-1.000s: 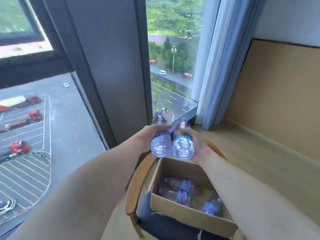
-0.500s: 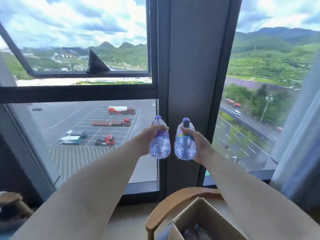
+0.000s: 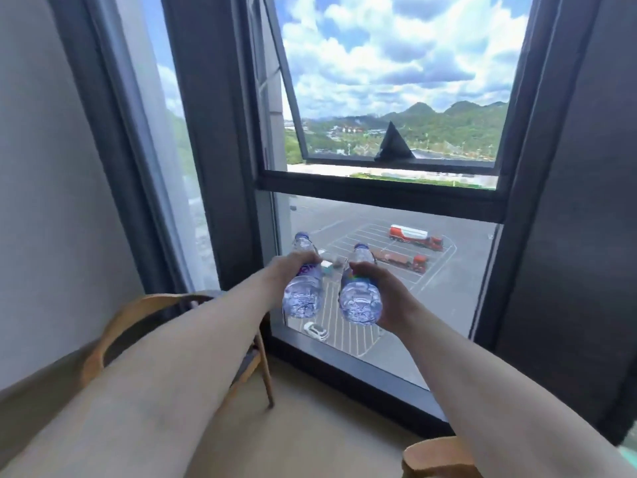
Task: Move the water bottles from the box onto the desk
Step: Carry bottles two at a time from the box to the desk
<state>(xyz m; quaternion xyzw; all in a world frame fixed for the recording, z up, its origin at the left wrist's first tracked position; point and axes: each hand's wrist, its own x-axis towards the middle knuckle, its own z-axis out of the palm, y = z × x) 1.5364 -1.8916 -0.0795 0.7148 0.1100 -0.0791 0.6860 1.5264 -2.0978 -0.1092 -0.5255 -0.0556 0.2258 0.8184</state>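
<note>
Head view has swung left since a second ago: the box and desk are gone from sight, so I judge the carry under way. My left hand (image 3: 293,267) wraps one clear ribbed plastic water bottle (image 3: 303,288); my right hand (image 3: 386,294) wraps another (image 3: 360,298), both upright before the window (image 3: 379,270).

beige floor (image 3: 310,426) carries wooden chair (image 3: 144,315) beside window.
</note>
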